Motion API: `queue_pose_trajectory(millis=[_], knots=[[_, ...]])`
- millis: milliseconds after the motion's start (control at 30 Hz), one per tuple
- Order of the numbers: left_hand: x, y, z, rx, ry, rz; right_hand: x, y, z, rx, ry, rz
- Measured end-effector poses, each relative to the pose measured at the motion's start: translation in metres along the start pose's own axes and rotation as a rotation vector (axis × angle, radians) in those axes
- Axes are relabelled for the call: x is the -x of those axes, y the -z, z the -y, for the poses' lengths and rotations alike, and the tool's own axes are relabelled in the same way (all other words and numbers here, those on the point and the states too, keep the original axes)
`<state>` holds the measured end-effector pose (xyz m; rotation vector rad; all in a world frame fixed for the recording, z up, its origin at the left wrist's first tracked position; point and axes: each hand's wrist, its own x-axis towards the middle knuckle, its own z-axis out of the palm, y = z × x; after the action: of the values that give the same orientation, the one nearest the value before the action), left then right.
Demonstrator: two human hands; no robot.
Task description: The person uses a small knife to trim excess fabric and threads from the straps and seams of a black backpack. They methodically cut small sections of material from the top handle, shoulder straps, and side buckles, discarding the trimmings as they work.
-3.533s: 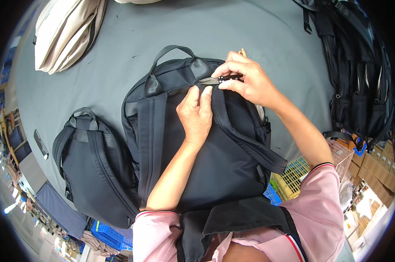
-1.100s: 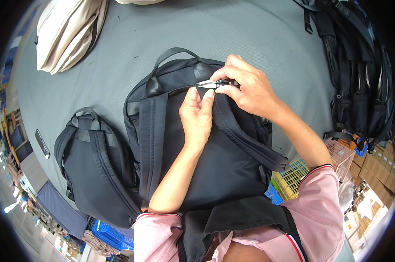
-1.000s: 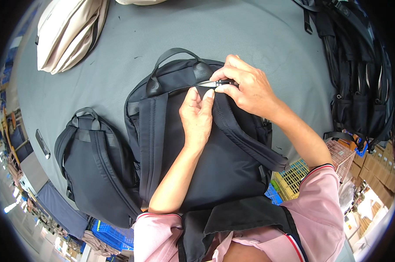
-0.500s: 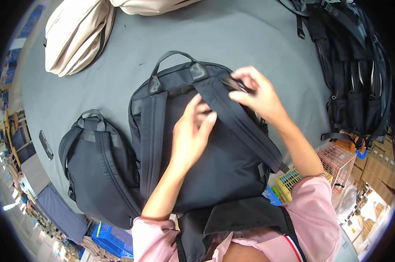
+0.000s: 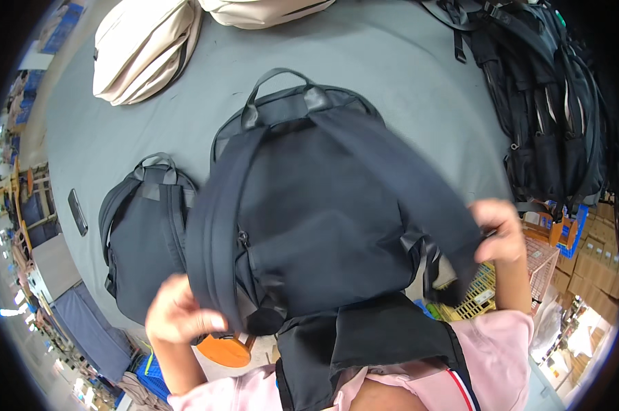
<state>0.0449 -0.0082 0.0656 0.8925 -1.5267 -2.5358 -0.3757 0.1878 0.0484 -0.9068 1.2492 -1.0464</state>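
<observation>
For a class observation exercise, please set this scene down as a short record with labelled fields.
Main item: large black backpack, strap side toward the camera
Left hand: holding the left shoulder strap
Right hand: holding the right shoulder strap
Surface: grey tabletop
Left side: smaller black backpack
Far side: two beige bags
Right side: black backpacks
</observation>
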Motion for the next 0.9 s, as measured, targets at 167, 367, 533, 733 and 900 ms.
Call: queue_pose_trajectory(millis=[167, 367, 533, 733, 900], knots=[[-0.113, 0.023, -0.010, 0.075, -0.179, -0.353, -0.103, -0.035, 0.021, -0.364, 0.039, -0.463], [-0.169, 0.092, 0.035, 0.141, -0.195, -0.597, -0.131, -0.040, -0.060, -0.324, -0.192, -0.395], [-0.174, 0.094, 0.039, 0.078, -0.156, -0.667, -0.131, -0.052, -0.051, -0.350, -0.099, -0.444], [-0.180, 0.051, 0.008, -0.754, -0.585, -0.973, -0.130, -0.058, -0.039, 0.443, 0.498, -0.769], [-0.201, 0.063, 0.001, -0.845, -0.508, -0.911, -0.147, -0.080, 0.021, 0.429, 0.389, -0.550]])
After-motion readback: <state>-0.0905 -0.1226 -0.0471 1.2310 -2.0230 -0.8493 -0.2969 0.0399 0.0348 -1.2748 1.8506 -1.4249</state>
